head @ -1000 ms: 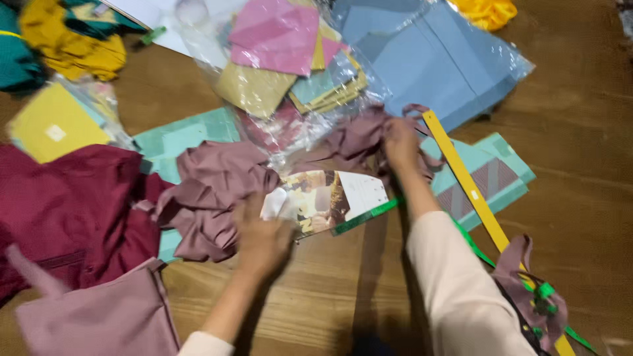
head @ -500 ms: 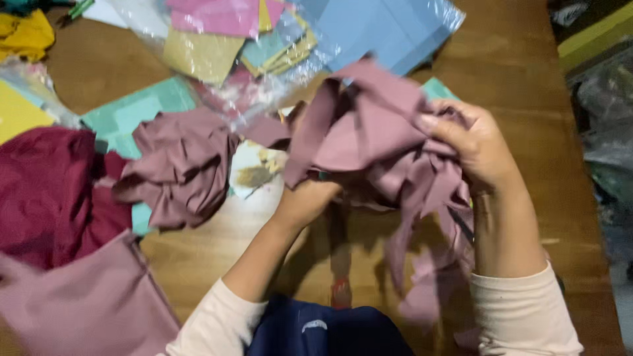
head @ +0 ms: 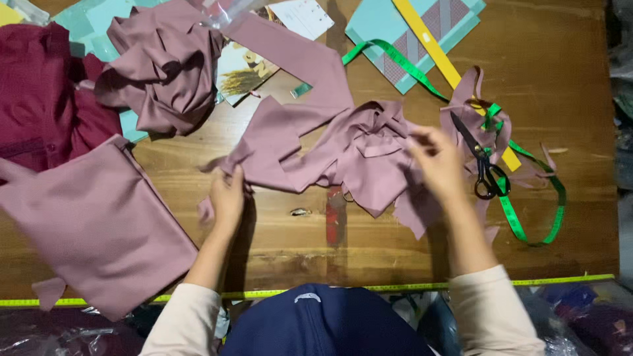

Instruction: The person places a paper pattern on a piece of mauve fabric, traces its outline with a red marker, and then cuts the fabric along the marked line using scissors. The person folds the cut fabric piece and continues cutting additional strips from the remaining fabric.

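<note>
Pinching both ends, our left hand (head: 227, 196) and right hand (head: 436, 161) hold the mauve fabric piece (head: 343, 148) spread mid-worktop (head: 395, 244). We judge it light, limp and crease-prone, best held at its edges.

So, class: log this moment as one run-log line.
left hand: pressing edge of mauve fabric strips | right hand: gripping same fabric | black scissors: lying right, untouched | surface: wooden table

On the wooden tabletop (head: 560, 99), the left hand (head: 227, 198) presses one end of a crumpled mauve fabric piece (head: 343, 148) while the right hand (head: 438, 165) pinches its other side. Black-handled scissors (head: 484, 168) lie just right, over a green measuring tape (head: 527, 217).
</note>
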